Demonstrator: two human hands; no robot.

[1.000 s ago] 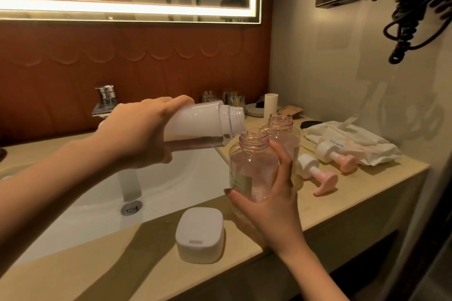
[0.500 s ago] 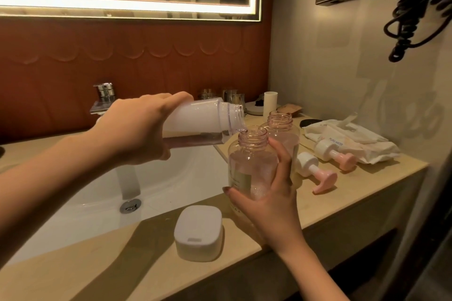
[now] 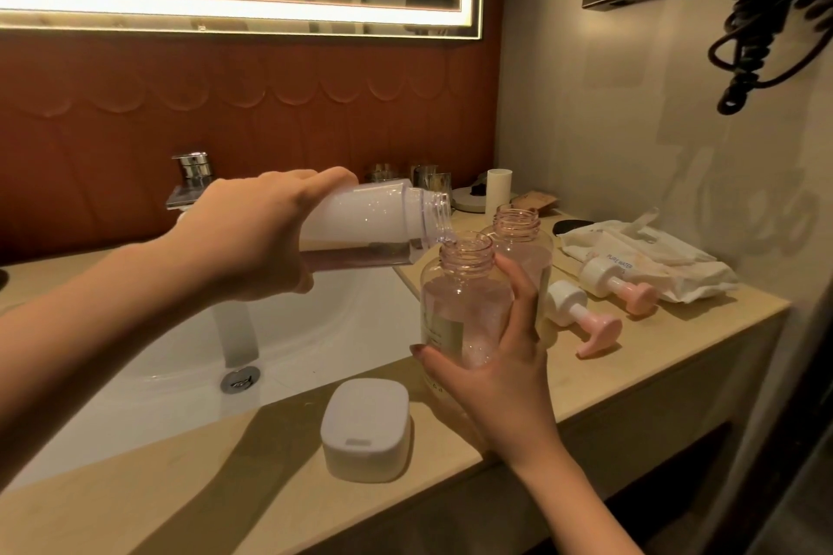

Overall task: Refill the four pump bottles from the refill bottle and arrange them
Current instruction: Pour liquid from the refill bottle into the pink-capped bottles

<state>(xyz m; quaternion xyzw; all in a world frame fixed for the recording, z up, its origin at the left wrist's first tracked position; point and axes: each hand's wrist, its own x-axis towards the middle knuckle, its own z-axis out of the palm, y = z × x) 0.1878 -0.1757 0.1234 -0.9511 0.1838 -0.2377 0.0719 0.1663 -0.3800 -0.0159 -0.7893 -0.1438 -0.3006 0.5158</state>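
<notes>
My left hand [image 3: 252, 234] grips the white refill bottle [image 3: 374, 223] lying almost horizontal, its open neck just over the mouth of a clear pink bottle [image 3: 459, 297]. Liquid runs from the neck into that bottle. My right hand [image 3: 500, 370] holds the pink bottle upright at the counter's front, fingers curled round its side. A second open pink bottle [image 3: 518, 234] stands right behind it. Two pink-and-white pump heads [image 3: 581, 320] [image 3: 617, 279] lie on the counter to the right.
A white lidded box [image 3: 367, 428] sits on the beige counter [image 3: 653, 356] at the front edge. The white sink basin [image 3: 180, 365] is on the left under the faucet [image 3: 191, 180]. Crumpled white packaging [image 3: 653, 252] lies by the right wall. Glasses and a white cup [image 3: 498, 189] stand at the back.
The refill bottle's neck has dipped slightly lower onto the pink bottle's mouth. Both hands stay almost where they were.
</notes>
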